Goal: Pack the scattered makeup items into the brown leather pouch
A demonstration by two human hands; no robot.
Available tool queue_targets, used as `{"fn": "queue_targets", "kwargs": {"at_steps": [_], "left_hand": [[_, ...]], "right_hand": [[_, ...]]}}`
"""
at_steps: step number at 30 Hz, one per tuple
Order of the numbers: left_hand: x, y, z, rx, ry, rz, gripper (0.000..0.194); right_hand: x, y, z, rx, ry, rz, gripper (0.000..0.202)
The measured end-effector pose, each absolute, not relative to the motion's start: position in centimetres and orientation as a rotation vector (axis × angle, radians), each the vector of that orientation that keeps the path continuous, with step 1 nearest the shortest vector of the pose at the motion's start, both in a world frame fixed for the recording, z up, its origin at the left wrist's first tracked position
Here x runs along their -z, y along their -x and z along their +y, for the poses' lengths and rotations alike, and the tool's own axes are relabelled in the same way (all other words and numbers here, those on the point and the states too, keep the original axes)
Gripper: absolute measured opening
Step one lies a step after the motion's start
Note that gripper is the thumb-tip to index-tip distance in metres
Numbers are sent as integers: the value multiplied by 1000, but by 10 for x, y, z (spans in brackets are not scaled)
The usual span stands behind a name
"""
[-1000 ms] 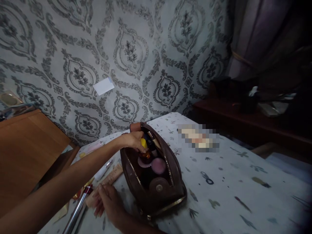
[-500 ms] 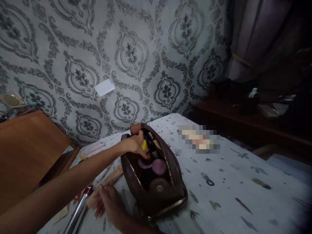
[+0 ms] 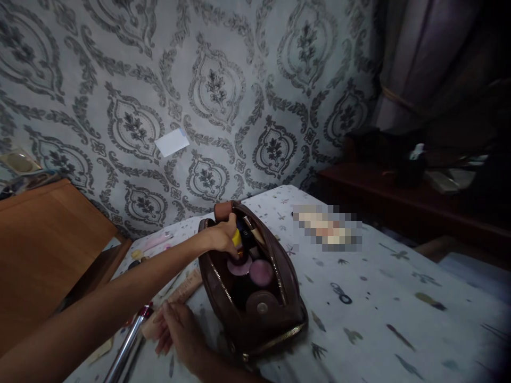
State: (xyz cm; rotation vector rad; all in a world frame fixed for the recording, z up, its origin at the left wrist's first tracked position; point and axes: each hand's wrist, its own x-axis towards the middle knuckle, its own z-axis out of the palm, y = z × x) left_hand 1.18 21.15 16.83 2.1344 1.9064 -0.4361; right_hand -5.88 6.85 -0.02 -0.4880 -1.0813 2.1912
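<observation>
A brown leather bag (image 3: 263, 319) stands unzipped on the patterned cloth. My left hand (image 3: 223, 236) reaches inside over its left edge. Its fingers are closed round a small amber bottle with a yellow cap (image 3: 237, 238). In the bag beneath lie a round pink item (image 3: 261, 272), a paler pink disc (image 3: 239, 266) and brush-like handles (image 3: 255, 234); the dark bottom is hard to see. My right hand (image 3: 179, 332) rests on the cloth left of the bag, fingers loosely bent and apart, beside a beige tube (image 3: 179, 292) that it seems to touch.
A silver and red cylinder (image 3: 130, 343) and a pink tube (image 3: 157, 242) lie on the left. A wooden cabinet (image 3: 51, 250) borders the cloth there. To the right lies a blurred-out item (image 3: 327, 229), with a dark red surface (image 3: 359, 191) beyond. Patterned wallpaper is behind.
The left hand and the yellow-capped bottle stay almost in place inside the bag. The right hand is still. The view has shifted very slightly.
</observation>
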Motion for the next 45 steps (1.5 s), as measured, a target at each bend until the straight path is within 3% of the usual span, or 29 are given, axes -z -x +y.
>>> {"fn": "queue_targets", "kwargs": {"at_steps": [20,23,28,33,40,45], "left_hand": [[-191,0,210,423,-2309,1825,72],[-201,6,208,274,-2418,1712,58],[-212,11,179,-156,-2610,1767,16],[-202,32,129,-518,-2579,2103,21],[-165,122,68,-884,-2023,2329,38],[-110,210,29,-1074,-1578,2392,28]], "right_hand": [[2,58,70,-2197,476,-1107,81],[2,57,70,-2192,456,-1106,81],[3,56,69,-2185,430,-1115,77],[8,58,69,-2117,464,-1204,66],[4,53,70,-2002,447,-1319,50],[2,50,72,-1969,448,-1422,46]]}}
